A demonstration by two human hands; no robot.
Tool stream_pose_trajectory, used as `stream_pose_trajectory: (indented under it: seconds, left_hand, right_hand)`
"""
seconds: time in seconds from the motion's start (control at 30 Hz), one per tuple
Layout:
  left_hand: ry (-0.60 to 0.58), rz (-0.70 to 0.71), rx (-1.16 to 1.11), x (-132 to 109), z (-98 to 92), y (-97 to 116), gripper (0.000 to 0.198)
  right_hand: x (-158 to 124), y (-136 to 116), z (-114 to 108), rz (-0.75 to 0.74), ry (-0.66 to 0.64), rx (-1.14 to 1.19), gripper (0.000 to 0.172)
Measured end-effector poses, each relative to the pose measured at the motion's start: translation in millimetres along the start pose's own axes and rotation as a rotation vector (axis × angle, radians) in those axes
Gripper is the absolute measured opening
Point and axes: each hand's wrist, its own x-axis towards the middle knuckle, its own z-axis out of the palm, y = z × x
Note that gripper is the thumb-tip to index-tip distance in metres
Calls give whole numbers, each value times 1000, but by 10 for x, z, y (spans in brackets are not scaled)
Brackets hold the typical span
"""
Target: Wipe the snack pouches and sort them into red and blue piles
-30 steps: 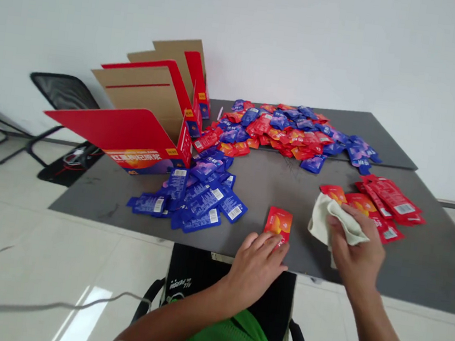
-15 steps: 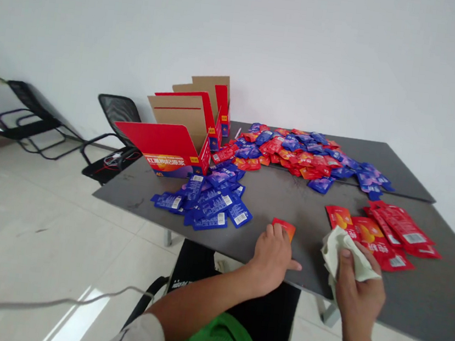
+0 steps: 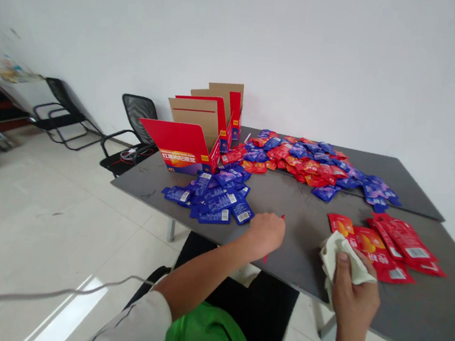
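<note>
- The left hand [image 3: 266,235] lies on the desk [image 3: 305,241], close to its near edge, with its fingers [image 3: 278,226] curled down over a red sachet [image 3: 283,218]. Only slivers of the sachet show past the hand, so whether the fingers grip it or only cover it cannot be told.
- The right hand [image 3: 354,302] is at the same edge of the desk, its fingers [image 3: 342,267] closed around a crumpled off-white cloth [image 3: 345,259].
- Risk: the red sachet sits so near the edge that a careless drag could send it to the floor.
- Risk: the cloth almost reaches the stack of red sachets [image 3: 387,248] on the desk's right side, so a wide sweep could push them out of place.
- Risk: the heap of blue sachets [image 3: 215,202] lies just beyond the left forearm, which could scatter it if swung left.
- A mixed red-and-blue heap of sachets [image 3: 302,166] covers the far part of the desk.
- Open red-and-cardboard cartons [image 3: 185,143] stand at the desk's far left corner, and their flaps stand in the way of reaching behind them.
</note>
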Motion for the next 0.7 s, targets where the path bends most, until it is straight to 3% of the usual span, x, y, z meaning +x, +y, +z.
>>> stream_pose_trajectory:
  seconds: [0.2,0.4,0.53,0.7]
  left_hand:
    - [40,24,-458,-167,-288,-587,42]
    - [311,-81,-971,-290,-564,-1133,52]
    - [415,-135,-1199,-291,-651,-1291,57]
    - [466,-210,-1471,-275,-590,-1372,51]
  right_hand:
    - [15,-31,-29,18,-49,-46,74]
    - [40,-2,-37,29,-79,-62,76]
    - [49,-2,-46,50,-104,-89,74]
    - [70,-41,-53,92,-129,-104,81]
